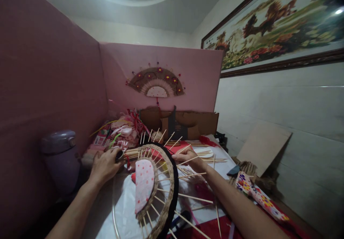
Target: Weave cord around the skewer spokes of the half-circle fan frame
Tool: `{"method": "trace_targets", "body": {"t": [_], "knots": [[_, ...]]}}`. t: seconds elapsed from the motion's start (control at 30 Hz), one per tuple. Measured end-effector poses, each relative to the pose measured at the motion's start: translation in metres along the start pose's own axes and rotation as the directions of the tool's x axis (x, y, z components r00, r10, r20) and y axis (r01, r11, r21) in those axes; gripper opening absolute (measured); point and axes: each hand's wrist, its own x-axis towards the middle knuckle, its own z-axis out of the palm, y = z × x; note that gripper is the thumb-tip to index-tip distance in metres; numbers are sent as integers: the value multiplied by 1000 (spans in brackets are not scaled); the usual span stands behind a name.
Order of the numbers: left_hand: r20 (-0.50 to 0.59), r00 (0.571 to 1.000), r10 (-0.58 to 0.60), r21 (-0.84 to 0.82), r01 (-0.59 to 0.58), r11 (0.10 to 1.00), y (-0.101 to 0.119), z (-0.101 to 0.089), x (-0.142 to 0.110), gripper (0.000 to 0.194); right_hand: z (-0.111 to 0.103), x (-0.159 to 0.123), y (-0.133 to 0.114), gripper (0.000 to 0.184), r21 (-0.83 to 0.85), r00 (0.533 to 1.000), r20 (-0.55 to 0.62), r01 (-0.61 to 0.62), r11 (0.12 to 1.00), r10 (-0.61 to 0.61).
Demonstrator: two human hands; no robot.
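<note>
A half-round fan frame (163,210) of light wooden sticks and braided tan cord stands tilted in front of me. A white half-circle with pink dots (144,185) sits at its centre, and a black band (174,192) follows its outer edge. Stick ends poke out past the band. At the upper right edge, my right hand (189,157) is closed, pinching the black band; its fingertips are partly hidden by sticks. My left hand (106,163), left of the frame, has its fingers curled around a small dark round thing (119,156) whose kind I cannot make out.
A finished-looking fan with flowers (157,81) hangs on the pink panel (196,77). Behind my hands lie ribbons and cloth scraps (125,128), loose sticks (212,158) and a cardboard piece (185,122). A lilac flask (60,160) stands left; a flower-patterned object (260,196) lies right.
</note>
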Motion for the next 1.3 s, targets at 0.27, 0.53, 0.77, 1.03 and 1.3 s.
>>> {"method": "trace_targets", "body": {"t": [0.27,0.53,0.77,1.03,1.3], "knots": [[-70,997,-15,79,21,997,8,8,-4,39,-1,1,-1,38,-16,998,-44,-39,999,39],[-276,941,194,-317,-280,906,79,-9,-15,24,-1,0,-4,38,-24,999,-35,-35,999,34],[-48,957,284,-591,-257,765,137,-20,-18,20,-4,2,0,39,-24,1000,-18,-23,999,22],[-8,974,228,-609,-186,771,138,-10,-17,39,-4,2,0,39,-46,999,-37,-2,999,0],[-44,987,156,-626,-149,766,127,-9,-25,46,-1,5,2,43,25,998,58,32,999,-33]]}}
